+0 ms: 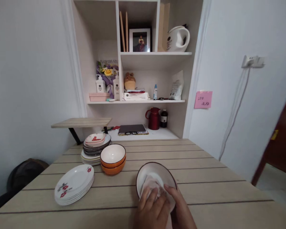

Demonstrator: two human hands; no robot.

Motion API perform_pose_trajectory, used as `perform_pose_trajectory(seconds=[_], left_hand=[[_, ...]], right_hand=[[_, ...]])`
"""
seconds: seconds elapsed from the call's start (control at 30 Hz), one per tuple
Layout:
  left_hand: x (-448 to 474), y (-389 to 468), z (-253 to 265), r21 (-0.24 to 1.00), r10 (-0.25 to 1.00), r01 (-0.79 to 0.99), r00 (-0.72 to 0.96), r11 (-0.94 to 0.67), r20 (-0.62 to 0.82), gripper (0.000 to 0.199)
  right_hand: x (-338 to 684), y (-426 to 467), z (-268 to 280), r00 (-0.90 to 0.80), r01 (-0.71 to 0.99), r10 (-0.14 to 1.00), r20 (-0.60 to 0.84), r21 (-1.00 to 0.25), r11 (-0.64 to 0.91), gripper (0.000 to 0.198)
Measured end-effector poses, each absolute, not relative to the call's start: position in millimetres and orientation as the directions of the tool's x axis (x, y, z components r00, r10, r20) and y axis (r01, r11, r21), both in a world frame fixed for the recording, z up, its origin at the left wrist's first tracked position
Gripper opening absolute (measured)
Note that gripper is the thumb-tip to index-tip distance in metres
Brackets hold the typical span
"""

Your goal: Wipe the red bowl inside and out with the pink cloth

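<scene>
In front of me, a white bowl (162, 170) with a dark rim is tilted, its inside facing me. My left hand (153, 208) presses a pale, crumpled cloth (150, 183) against the inner surface, fingers bent over it. The bowl's right side is gripped by my right hand (181, 206), thumb over the rim; its other fingers are hidden behind the bowl. To the left stand stacked orange bowls (113, 162) with white insides. Further left lies a stack of white plates (75, 184) with red flowers.
Behind the orange bowls rises a pile of dark-edged plates (96, 149), topped by small pink-rimmed dishes (94, 139). A raised wooden shelf (82, 122) stands at the back left. On the back ledge are a laptop (132, 128), glasses (131, 133) and a red jug (154, 119).
</scene>
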State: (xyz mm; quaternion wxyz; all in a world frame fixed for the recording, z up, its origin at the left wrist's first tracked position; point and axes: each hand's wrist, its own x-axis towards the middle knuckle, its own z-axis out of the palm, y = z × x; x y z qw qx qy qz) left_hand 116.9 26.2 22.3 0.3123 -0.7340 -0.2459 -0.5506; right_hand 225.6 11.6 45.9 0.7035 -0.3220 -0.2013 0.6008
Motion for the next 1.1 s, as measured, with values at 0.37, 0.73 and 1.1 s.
perform_pose_trajectory(seconds=[0.37, 0.73, 1.1], left_hand=[[45.0, 45.0, 48.8, -0.441, -0.024, 0.426, 0.696, -0.790, 0.717, 0.031], [34.7, 40.1, 52.5, -0.541, -0.050, 0.491, 0.707, -0.683, 0.705, 0.030], [103.5, 21.8, 25.9, -0.187, 0.186, 0.701, 0.419, -0.688, 0.888, 0.040]], right_hand=[[219.4, 10.0, 46.9, 0.120, -0.721, 0.992, -0.022, -0.689, 0.072, 0.070], [214.1, 0.0, 66.0, 0.084, -0.685, 0.996, 0.033, -0.724, 0.081, 0.080], [219.4, -0.8, 65.2, 0.144, -0.781, 0.969, -0.199, -0.624, -0.012, 0.059]])
